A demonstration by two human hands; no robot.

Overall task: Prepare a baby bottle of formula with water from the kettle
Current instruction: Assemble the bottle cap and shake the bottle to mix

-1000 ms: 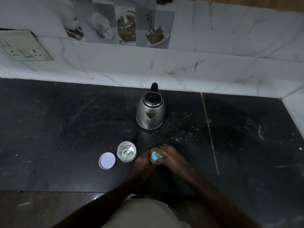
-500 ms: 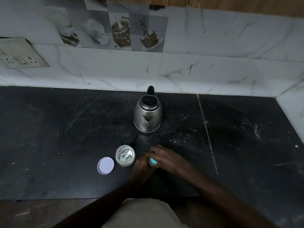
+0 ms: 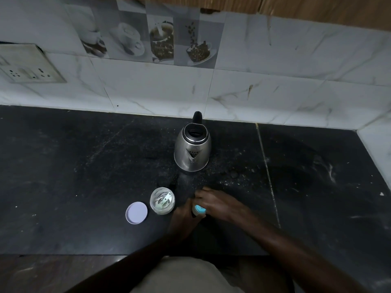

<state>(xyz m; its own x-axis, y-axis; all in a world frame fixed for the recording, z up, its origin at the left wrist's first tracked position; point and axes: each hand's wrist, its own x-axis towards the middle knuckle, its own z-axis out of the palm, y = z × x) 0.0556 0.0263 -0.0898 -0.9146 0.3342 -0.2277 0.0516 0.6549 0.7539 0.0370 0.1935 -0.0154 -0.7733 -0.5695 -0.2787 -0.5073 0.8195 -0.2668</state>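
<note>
A steel kettle [image 3: 192,150] with a black handle stands on the black counter [image 3: 74,166], spout facing me. In front of it, both my hands hold a baby bottle [image 3: 198,210] with a teal cap; only the cap and a bit of pale body show. My left hand [image 3: 184,216] wraps the bottle's body from the left. My right hand [image 3: 215,203] covers the cap from the right. An open clear jar [image 3: 162,200] with a white scoop inside sits just left of my left hand. Its pale lid [image 3: 136,212] lies flat further left.
A marble-tiled wall [image 3: 254,92] rises behind the kettle, with a socket plate [image 3: 27,66] at far left. A side wall [image 3: 378,142] bounds the counter at right. The counter's front edge runs just below my forearms.
The view has tilted slightly, shifting everything in frame. My right hand's fingers have turned a little over the teal cap. The kettle, jar and lid have not moved on the counter.
</note>
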